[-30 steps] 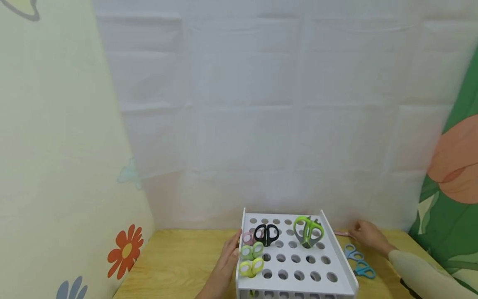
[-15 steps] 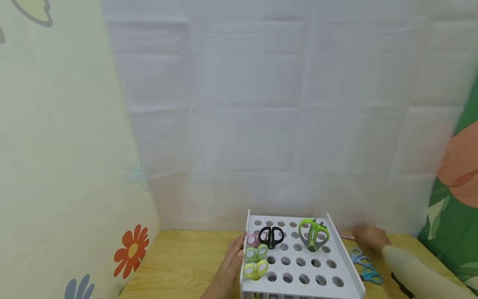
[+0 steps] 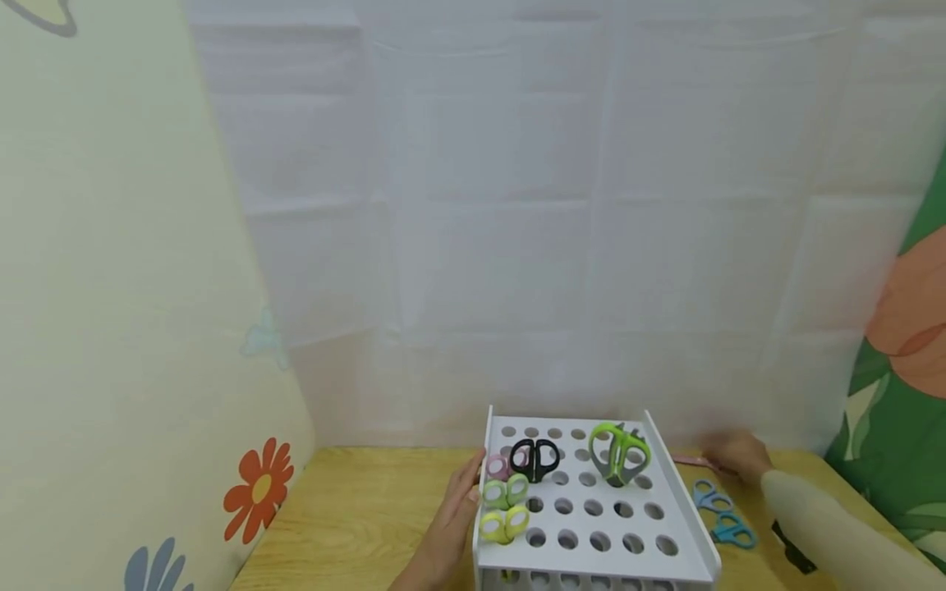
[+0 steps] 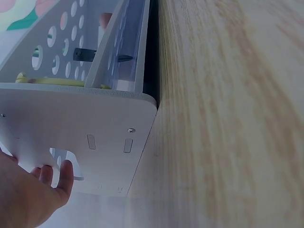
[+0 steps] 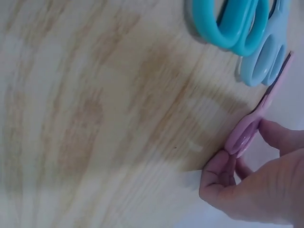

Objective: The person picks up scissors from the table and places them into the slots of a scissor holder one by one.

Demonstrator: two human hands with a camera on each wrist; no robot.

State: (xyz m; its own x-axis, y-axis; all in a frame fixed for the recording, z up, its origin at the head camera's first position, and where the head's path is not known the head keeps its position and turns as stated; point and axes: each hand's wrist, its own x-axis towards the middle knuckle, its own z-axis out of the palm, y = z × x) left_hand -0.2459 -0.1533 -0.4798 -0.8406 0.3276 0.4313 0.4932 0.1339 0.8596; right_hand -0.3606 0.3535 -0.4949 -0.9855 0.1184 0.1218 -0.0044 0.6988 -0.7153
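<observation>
A white rack with rows of round holes (image 3: 591, 564) stands on the table. My left hand (image 3: 447, 525) touches its left side panel; in the left wrist view the fingers (image 4: 66, 176) lie at a cutout in that panel. In the right wrist view my right hand (image 5: 270, 185) pinches pink scissors (image 5: 259, 113) by the handle loops, thumb on one side and fingers on the other. Close by lie light blue scissors (image 5: 259, 76) and teal scissors (image 5: 216, 33). Pink (image 3: 498, 468), light green (image 3: 506, 492), yellow (image 3: 505, 525), black (image 3: 530, 468) and green-grey scissors (image 3: 619, 455) sit handles-up in the rack.
The wooden table (image 3: 355, 517) extends left of the rack. White cloth (image 3: 480, 246) hangs behind it. Flower-printed fabric (image 3: 148, 287) stands at the left, and green printed fabric (image 3: 879, 410) at the right.
A longer part of the pink scissors shows beside my right hand, which is blurred by a small movement. My left hand stays at the rack. The head view has shifted slightly.
</observation>
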